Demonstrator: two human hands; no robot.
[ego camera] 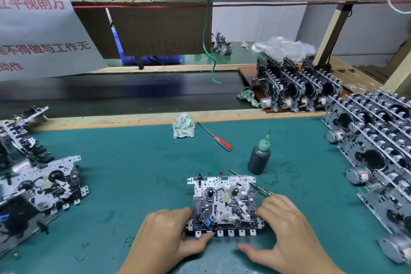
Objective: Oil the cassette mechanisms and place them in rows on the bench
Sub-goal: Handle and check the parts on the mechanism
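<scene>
Cassette mechanism on the green bench, both hands on it, oiling apparently next.

Two rows of finished mechanisms stand right; a pile waits left. Left hand and right hand grip the one mechanism by its sides; one oil bottle stands near, needing a freed hand.

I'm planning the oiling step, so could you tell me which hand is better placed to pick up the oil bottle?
The right hand: the oil bottle stands just beyond it, right of the mechanism; the left hand would cross over.
</scene>
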